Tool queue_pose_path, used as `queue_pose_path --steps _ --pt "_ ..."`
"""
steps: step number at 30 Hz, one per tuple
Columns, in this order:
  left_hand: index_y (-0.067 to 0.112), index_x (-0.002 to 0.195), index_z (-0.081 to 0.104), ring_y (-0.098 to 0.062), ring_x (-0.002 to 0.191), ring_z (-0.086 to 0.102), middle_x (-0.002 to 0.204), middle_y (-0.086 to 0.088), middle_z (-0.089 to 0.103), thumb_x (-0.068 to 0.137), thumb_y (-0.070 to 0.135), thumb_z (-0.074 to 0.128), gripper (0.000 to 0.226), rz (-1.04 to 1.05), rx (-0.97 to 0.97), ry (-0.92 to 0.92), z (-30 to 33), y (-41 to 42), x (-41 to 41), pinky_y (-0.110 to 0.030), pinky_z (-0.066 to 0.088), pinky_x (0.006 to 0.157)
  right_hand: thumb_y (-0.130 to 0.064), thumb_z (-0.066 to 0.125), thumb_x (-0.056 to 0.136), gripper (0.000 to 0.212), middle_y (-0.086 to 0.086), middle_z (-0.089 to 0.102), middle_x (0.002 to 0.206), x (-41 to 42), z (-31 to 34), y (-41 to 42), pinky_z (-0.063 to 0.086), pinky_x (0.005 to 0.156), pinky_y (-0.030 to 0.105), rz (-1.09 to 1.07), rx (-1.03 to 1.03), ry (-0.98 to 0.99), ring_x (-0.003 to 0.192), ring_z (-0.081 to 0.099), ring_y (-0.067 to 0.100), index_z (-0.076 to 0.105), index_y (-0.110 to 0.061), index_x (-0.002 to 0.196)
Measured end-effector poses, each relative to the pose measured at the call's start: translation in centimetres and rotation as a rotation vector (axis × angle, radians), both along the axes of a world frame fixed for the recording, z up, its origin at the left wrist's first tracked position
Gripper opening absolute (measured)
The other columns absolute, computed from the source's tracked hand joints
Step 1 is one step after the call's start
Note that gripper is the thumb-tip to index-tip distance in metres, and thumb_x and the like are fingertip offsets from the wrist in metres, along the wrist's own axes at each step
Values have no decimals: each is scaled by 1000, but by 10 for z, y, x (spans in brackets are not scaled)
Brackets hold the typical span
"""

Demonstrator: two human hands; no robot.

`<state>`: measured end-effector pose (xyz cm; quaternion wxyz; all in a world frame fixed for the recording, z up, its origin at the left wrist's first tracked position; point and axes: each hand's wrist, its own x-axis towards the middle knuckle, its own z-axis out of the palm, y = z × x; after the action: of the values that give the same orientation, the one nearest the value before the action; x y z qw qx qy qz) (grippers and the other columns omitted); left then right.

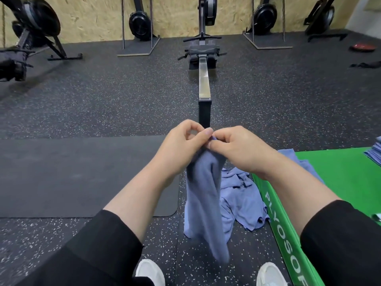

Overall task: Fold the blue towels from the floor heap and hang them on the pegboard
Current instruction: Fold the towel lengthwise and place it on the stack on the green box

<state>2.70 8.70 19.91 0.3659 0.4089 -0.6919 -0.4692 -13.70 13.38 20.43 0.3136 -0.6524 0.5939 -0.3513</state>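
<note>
My left hand (185, 141) and right hand (237, 147) both pinch one blue towel (204, 195) above the floor heap (243, 199); next I'd spread its corners to fold.

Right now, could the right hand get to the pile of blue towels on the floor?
Probably yes, but not freely. The right hand and left hand both pinch the hanging towel. The floor pile lies just below the right hand with nothing between, so it must let go first.
</note>
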Motion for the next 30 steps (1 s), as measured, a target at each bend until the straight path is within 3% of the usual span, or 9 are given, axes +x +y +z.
queue_pose_path --steps 3,5,9,12,16,18,21,24,30 --pt "18 99 69 -5 78 63 87 4 75 88 29 77 18 -158 134 -68 -4 4 9 -21 48 70 -31 59 96 34 0 43 68 -5 4 1 29 59 32 -79 -72 -53 63 35 10 60 0 81" --pt "13 96 71 -7 76 65 87 2 75 85 21 79 16 -245 211 -188 -13 6 16 -24 49 68 -26 56 99 29 -2 45 67 -13 5 2 30 59 32 -168 -126 -69 62 36 8 57 -4 79" --pt "3 73 55 -14 62 44 66 0 52 83 23 77 32 -177 161 -549 -28 1 26 -29 33 60 -24 52 100 20 -4 57 74 -32 4 5 37 66 35 -270 -185 -116 70 45 10 65 -15 88" --pt "3 71 53 -17 64 35 65 -3 44 86 26 74 34 -35 84 -667 -31 -6 33 -32 26 57 -28 52 97 17 -2 60 75 -44 0 7 43 68 36 -365 -220 -121 71 48 11 66 -22 91" --pt "12 63 53 -22 63 39 60 -1 47 90 18 62 29 197 1 -685 -30 -20 45 -30 27 52 -34 49 92 24 17 64 82 -58 -5 5 54 72 52 -484 -225 -47 70 49 16 66 -17 92" --pt "17 61 48 -26 64 41 59 0 46 92 16 57 32 285 -49 -663 -29 -26 50 -30 28 52 -27 51 95 23 20 63 81 -63 -7 4 50 69 47 -532 -239 -1 70 47 17 65 -10 91" --pt "17 76 59 -30 76 51 71 -1 56 95 18 52 20 374 -148 -644 -28 -35 56 -33 36 60 -17 52 97 19 3 53 66 -70 -15 5 34 61 35 -590 -233 34 65 42 18 66 -9 87" --pt "17 91 64 -30 87 56 87 -2 65 98 20 50 16 458 -230 -610 -28 -43 64 -36 44 69 -15 52 94 20 -2 48 60 -77 -22 5 30 57 32 -641 -208 31 59 39 18 63 -10 78" --pt "18 83 66 -18 69 51 73 6 62 95 20 59 14 517 -127 -318 -38 -53 69 -32 38 59 -11 53 89 18 0 51 59 -81 -24 6 33 54 30 -670 -193 60 54 41 12 65 -9 76"
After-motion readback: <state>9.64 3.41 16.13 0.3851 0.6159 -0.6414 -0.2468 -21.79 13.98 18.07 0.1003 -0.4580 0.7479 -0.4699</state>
